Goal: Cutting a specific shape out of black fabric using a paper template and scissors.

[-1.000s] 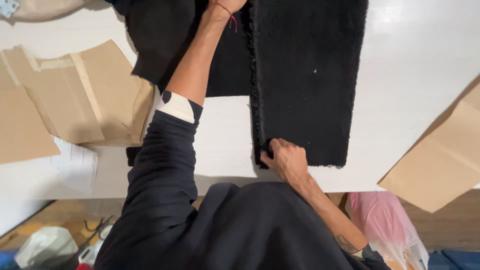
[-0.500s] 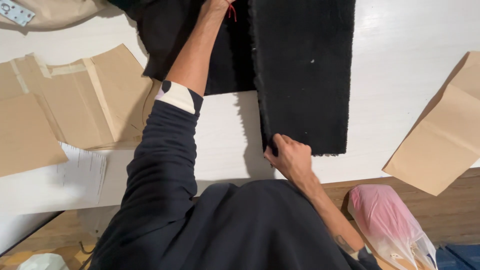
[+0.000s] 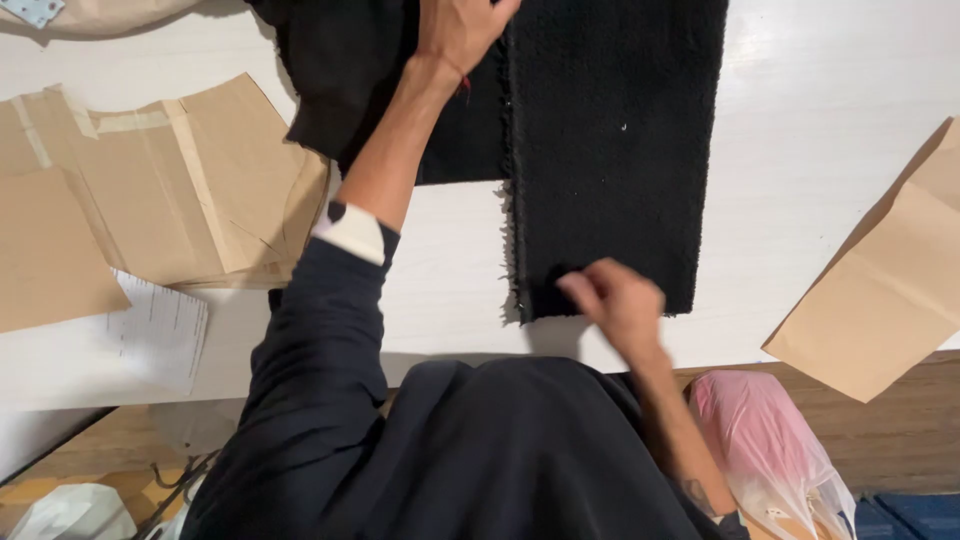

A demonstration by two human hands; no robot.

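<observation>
A long panel of black fleecy fabric (image 3: 620, 150) lies flat on the white table (image 3: 820, 130), beside a smoother black cloth (image 3: 340, 70) at its left. My left hand (image 3: 460, 35) reaches far forward and rests flat on the black cloth near the seam between the two; its fingertips are cut off by the top edge. My right hand (image 3: 615, 300), blurred, sits at the near edge of the fleecy panel with its fingers pinched on the lower left corner. My sleeves are dark, with a white cuff (image 3: 350, 232) on the left arm.
Brown paper pattern pieces (image 3: 150, 200) are stacked at the left, with a white printed sheet (image 3: 160, 325) by them. Another folded brown paper piece (image 3: 890, 280) lies at the right. A pink plastic bag (image 3: 760, 440) sits below the table edge on the wooden floor.
My right hand has shifted slightly right along the panel's near edge. The left hand, earlier mostly out of view at the top, now shows on the black cloth.
</observation>
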